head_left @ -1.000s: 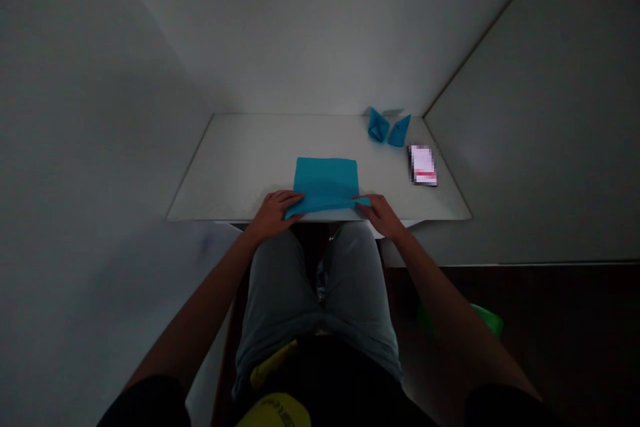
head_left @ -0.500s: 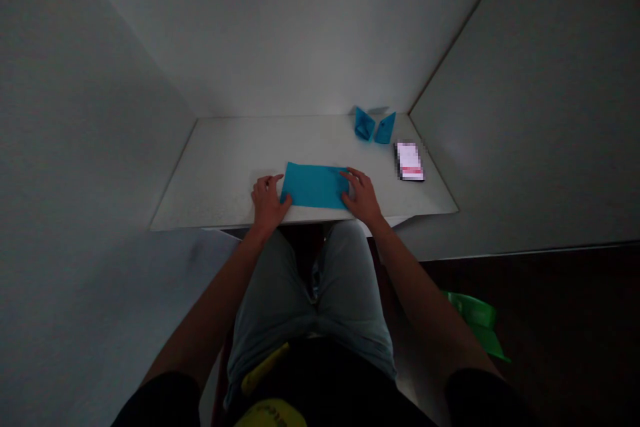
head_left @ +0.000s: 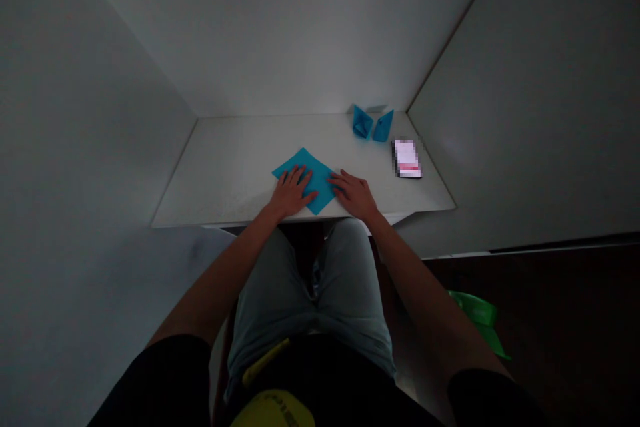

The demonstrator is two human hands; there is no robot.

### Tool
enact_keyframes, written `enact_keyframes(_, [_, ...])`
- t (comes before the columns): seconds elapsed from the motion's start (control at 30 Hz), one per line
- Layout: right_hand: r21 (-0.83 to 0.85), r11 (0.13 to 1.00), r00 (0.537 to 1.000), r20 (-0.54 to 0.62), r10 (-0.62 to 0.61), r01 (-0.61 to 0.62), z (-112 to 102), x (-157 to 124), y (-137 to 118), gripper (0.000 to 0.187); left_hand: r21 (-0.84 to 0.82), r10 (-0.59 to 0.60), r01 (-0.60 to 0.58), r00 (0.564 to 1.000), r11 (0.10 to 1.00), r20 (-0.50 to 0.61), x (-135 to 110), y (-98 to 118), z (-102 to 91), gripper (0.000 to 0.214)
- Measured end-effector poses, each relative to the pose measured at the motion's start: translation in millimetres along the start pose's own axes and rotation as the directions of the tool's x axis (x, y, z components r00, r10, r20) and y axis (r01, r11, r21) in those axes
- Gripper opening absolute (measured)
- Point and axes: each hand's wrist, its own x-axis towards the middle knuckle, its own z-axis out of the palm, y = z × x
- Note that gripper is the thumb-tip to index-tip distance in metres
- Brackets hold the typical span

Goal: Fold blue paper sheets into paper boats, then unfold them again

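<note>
A blue sheet of paper [head_left: 319, 177] lies flat on the white table, turned so that one corner points to the back and another to the front edge. My left hand [head_left: 291, 193] rests on its left part with the fingers spread. At the paper's right corner, my right hand [head_left: 353, 192] lies with its fingers stretched out, the tips touching the sheet. Neither hand grips the paper. Part of the sheet is hidden beneath my left hand.
Two folded blue paper shapes [head_left: 363, 123] stand at the back right of the table [head_left: 225, 160]. A phone with a lit, blurred screen [head_left: 407, 157] lies near the right edge. Walls enclose the table. A green plastic object [head_left: 477, 313] is low on the right.
The paper has turned from lying square to the table edge to a diamond position. My left hand has moved right and onto the sheet; my right hand has shifted slightly left.
</note>
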Motion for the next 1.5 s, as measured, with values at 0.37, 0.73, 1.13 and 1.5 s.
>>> enact_keyframes(0.37, [-0.025, 1.0, 1.0, -0.014, -0.005, 0.005, 2, 3, -1, 0.041, 0.001, 0.172, -0.172, 0.984, 0.985, -0.036, -28, -14, 1.0, 0.058])
enact_keyframes(0.73, [0.055, 0.992, 0.992, -0.044, -0.116, 0.118, 1, -6, 1, 0.037, -0.072, 0.288, -0.3, 0.947, 0.951, -0.14, -47, -11, -3.2, 0.071])
enact_keyframes(1.13, [-0.006, 0.935, 0.929, 0.118, -0.351, 0.354, 2, -8, 13, 0.11, -0.077, 0.315, -0.336, 0.927, 0.939, -0.202, -48, -14, 1.3, 0.06])
enact_keyframes(1.5, [0.044, 0.973, 0.972, 0.045, -0.231, 0.229, 4, -3, 9, 0.034, -0.126, 0.223, -0.254, 0.95, 0.959, -0.217, -43, -13, 2.7, 0.036])
